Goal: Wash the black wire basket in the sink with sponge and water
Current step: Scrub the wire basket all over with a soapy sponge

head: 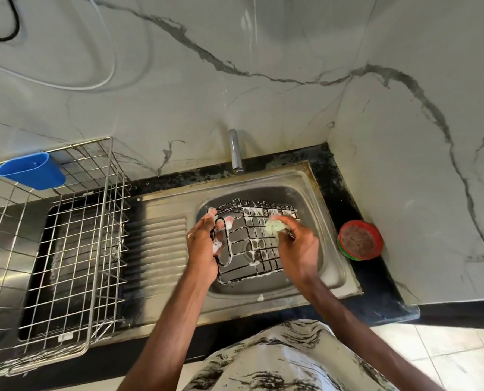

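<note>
Head view, the only one.

Step in hand: the scrubbing stage, by my reading. The black wire basket [259, 244] sits inside the sink [329, 263], tipped on its side with one end raised toward the left. White suds cling to most of its wires, so soaping looks well along. No stream shows at the tap [236, 153]; rinsing not begun, as far as I can judge.

Left hand [204, 246]: fingers curled round the looped handle at the basket's left end, holding it steady. Foam on the fingertips. Forearm comes in from below, wrist bent slightly inward.

Right hand [297, 244]: fingers bunched around a pale green sponge [274, 227], which is pressed against the upper wires near the basket's far right corner. Wrist is cocked down over the basin.

Next move, as judgement: work the sponge along the remaining wires, turn the basket by the handle to reach the underside, then open the tap to rinse. That calls for a firm left-hand hold, since soapy wire is likely slippery.

Surroundings: steel dish rack [66, 249] with a blue cup [30, 170] on the left; red dish [359, 239] on the counter just right of the sink.
</note>
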`<state>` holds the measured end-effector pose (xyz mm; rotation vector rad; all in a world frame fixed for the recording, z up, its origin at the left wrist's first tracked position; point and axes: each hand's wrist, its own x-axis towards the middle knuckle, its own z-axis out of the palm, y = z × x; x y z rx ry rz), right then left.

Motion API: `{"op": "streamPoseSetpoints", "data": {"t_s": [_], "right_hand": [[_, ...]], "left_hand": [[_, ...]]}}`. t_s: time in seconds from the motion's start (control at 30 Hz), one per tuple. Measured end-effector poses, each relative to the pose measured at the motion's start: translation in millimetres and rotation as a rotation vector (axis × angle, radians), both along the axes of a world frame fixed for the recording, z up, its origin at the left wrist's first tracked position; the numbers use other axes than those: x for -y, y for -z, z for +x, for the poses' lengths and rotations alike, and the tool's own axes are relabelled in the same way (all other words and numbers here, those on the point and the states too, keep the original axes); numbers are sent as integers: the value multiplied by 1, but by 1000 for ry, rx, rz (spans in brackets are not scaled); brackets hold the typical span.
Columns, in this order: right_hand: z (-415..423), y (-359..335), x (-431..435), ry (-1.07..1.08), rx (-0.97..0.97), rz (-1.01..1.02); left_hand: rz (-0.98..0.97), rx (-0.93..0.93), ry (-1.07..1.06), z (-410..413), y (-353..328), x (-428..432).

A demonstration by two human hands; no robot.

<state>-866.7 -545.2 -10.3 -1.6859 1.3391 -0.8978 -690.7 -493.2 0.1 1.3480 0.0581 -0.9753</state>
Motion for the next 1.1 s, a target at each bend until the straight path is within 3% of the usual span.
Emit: {"op": "streamPoseSetpoints", "data": {"t_s": [0.27, 0.5, 0.63, 0.9, 1.1], "right_hand": [[10, -12, -26, -248, -113, -269], [34, -41, -3, -181, 17, -435], [41, -34, 10, -309, -81, -538], [15, -8, 28, -66, -150, -442], [25, -20, 12, -210, -97, -675]], "left_hand": [[-88, -73, -70, -2, -3, 1], [-134, -30, 22, -8, -5, -3], [-162, -40, 16, -8, -10, -3], [-158, -48, 73, 3, -5, -11], [-182, -53, 79, 5, -8, -4]]}}
